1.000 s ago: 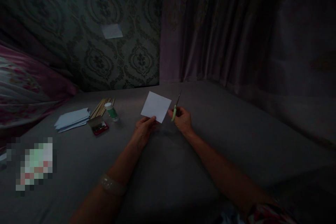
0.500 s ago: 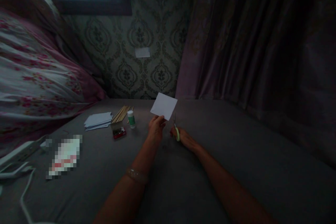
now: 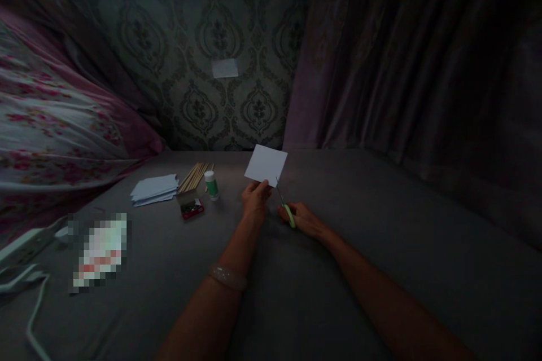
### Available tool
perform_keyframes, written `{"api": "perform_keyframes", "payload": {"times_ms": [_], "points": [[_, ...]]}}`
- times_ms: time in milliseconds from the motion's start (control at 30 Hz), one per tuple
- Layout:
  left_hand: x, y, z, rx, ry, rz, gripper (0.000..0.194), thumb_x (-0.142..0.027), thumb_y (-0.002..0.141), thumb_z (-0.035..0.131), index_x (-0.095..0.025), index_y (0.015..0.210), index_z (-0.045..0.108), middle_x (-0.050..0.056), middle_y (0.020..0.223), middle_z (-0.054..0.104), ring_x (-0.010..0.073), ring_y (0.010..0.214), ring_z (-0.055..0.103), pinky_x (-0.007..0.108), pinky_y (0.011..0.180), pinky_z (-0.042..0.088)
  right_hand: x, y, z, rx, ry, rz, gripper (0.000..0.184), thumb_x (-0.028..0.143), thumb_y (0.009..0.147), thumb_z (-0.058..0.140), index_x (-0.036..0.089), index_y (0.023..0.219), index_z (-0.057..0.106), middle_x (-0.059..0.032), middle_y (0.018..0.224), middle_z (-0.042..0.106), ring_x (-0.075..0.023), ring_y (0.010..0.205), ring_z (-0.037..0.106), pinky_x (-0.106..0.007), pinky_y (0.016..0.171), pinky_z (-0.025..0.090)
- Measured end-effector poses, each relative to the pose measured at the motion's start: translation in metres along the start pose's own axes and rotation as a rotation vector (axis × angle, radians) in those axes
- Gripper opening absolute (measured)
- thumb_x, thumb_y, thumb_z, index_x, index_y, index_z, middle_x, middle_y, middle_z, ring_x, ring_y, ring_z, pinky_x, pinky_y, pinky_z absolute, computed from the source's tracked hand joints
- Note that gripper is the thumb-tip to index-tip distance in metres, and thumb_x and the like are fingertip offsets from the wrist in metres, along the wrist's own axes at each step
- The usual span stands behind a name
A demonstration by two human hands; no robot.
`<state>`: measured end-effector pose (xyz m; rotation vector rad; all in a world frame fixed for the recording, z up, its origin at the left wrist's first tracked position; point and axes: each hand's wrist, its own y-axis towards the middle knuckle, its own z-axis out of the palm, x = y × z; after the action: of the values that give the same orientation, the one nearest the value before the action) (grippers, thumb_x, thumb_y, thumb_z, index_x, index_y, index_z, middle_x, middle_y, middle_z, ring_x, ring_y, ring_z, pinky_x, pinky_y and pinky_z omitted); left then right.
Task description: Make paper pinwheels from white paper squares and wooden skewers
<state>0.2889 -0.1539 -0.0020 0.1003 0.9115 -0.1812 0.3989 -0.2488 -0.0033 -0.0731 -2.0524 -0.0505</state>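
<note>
A white square sheet of paper (image 3: 266,164) is pinched along its near edge by my left hand (image 3: 256,198), thumb on top, and held up above the grey surface. My right hand (image 3: 302,219) is closed around the light green handles of a pair of scissors (image 3: 289,215). The scissor blades point up and to the left, with their tips at the paper's near right corner. Whether the blades are cutting into the paper, I cannot tell. A bangle (image 3: 227,277) circles my left wrist.
Left of my hands stand a white-and-green bottle (image 3: 211,185), wooden sticks (image 3: 194,177), a small red box of small items (image 3: 192,208) and a stack of white paper (image 3: 154,189). A power strip (image 3: 31,245) with white cables lies at far left. Curtains hang on both sides.
The scissor tips have shifted from beside the paper onto its near right corner. The paper has tilted slightly, and the view has dipped downward.
</note>
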Motion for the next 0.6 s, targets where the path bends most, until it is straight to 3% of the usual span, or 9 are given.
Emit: {"api": "perform_keyframes", "payload": {"times_ms": [200,600], "points": [[0.001,-0.003,0.002,-0.005,0.027,0.022,0.032,-0.029,0.048,0.082,-0.015,0.073,0.067,0.004,0.074,0.069,0.0141,0.065,0.062,0.026,0.062,0.043,-0.005,0.003,-0.001,0.01,0.012,-0.015,0.048,0.063,0.073,0.052,0.016,0.061,0.054,0.0006,0.059,0.05,-0.0113,0.056,0.043,-0.025,0.054,0.031],[0.003,-0.003,0.003,-0.028,0.056,0.07,0.026,-0.03,0.052,0.08,-0.015,0.067,0.065,0.004,0.071,0.067,0.0147,0.065,0.062,0.025,0.06,0.044,-0.006,0.002,-0.001,-0.02,0.006,-0.01,0.051,0.065,0.072,0.052,0.016,0.058,0.055,0.0014,0.055,0.051,-0.0109,0.053,0.043,-0.025,0.053,0.032]]}}
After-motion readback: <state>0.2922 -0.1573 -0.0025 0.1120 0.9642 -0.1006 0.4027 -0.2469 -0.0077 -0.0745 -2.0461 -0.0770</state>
